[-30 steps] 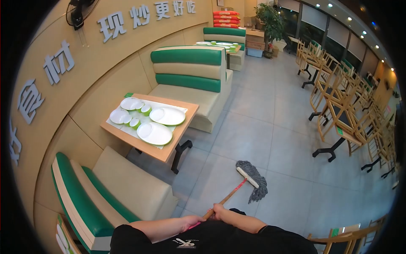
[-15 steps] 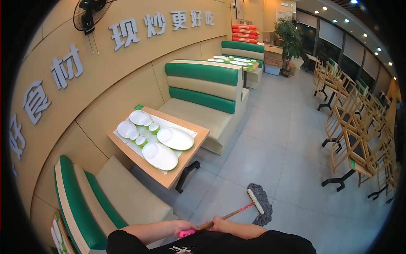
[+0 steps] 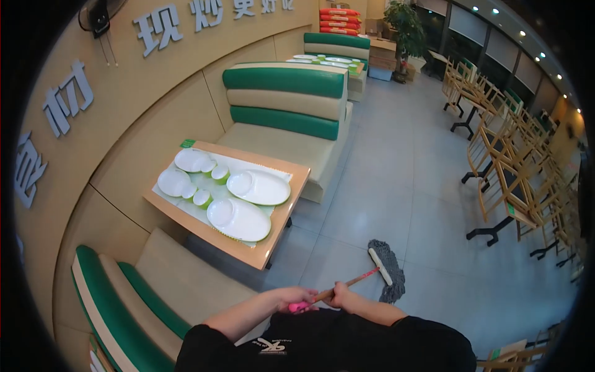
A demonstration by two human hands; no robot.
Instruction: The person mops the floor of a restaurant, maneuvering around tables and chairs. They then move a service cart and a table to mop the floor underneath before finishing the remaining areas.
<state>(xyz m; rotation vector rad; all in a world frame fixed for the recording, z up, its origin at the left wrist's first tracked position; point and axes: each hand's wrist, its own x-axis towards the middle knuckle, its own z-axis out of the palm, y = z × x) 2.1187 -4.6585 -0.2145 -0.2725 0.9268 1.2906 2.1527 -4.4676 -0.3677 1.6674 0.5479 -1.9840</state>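
Observation:
A mop (image 3: 387, 271) with a grey string head and a white crossbar rests on the tiled floor ahead of me. Its wooden handle has a red lower part and a pink end, and slants back toward my body. My left hand (image 3: 297, 299) is closed around the handle close to the pink end. Further down the stick, my right hand (image 3: 338, 294) grips it too. To the left, beside the mop, stands a table (image 3: 263, 255) set with white oval plates (image 3: 240, 219) and small green-and-white cups.
Green and beige booth seats (image 3: 285, 99) flank the table along the left wall. On the right, wooden chairs (image 3: 496, 180) are stacked on tables with black legs. A potted plant (image 3: 401, 37) and red bags (image 3: 339, 22) are at the back. Grey floor (image 3: 378, 186) runs between.
The view has shifted forward and down, bringing the set table closer. Both hands stay on the mop handle and appear higher in view. The mop head has moved slightly up and right in the picture.

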